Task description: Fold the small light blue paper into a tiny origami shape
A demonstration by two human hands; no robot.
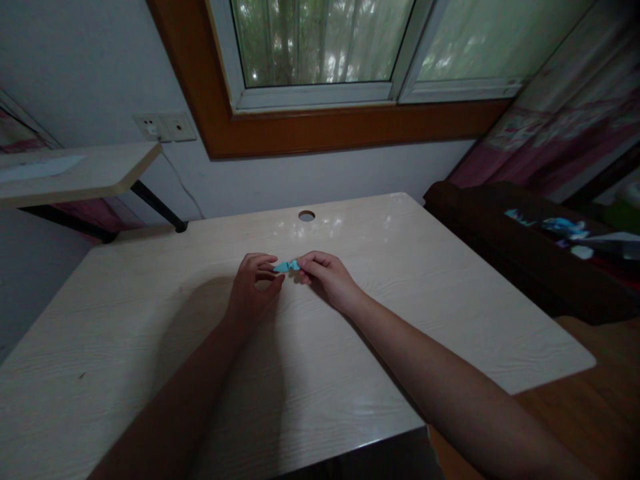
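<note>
A small teal piece (pixel 287 267), angular and possibly folded paper, is held just above the pale wood-grain desk (pixel 400 267). My right hand (pixel 325 272) pinches its right end between thumb and fingers. At the opposite end, my left hand (pixel 255 283) has its thumb and fingers parted around the pointed left tip. Whether a left finger behind the tip touches it cannot be made out. The piece's right end is hidden by my right fingers.
A round cable hole (pixel 307 216) lies beyond my hands near the desk's back edge. A raised shelf (pixel 75 175) on black legs stands at the back left. Behind the desk is a window (pixel 320 97); a dark wooden bench (pixel 500 247) with assorted items stands to the right.
</note>
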